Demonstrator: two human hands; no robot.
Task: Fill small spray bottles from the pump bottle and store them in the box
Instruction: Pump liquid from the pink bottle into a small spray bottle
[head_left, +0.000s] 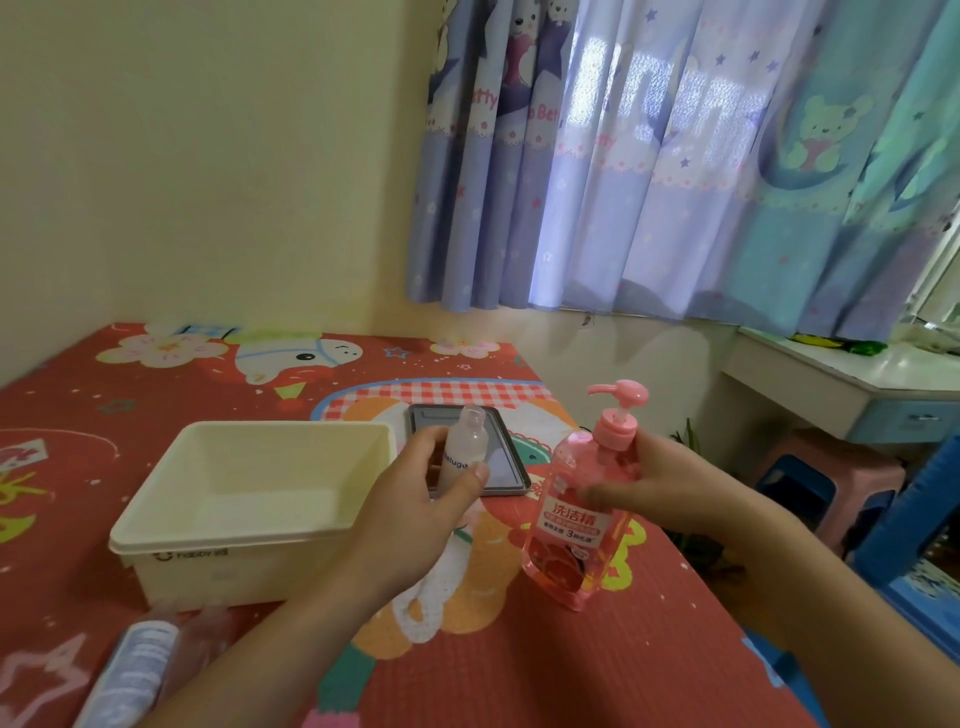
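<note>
My left hand (415, 499) grips a small clear bottle (464, 448) with no cap on its open neck, held upright above the table. To its right, my right hand (660, 488) grips the pink pump bottle (582, 525), which stands tilted on the red patterned table (571, 665) with its nozzle pointing left. The cream plastic box (249, 504) sits left of my hands and looks empty inside.
A dark tablet (506, 457) lies flat behind the small bottle. A clear plastic bottle with a white label (130, 670) lies at the near left edge. Stacked stools (831, 483) and a white desk (831, 379) stand to the right of the table.
</note>
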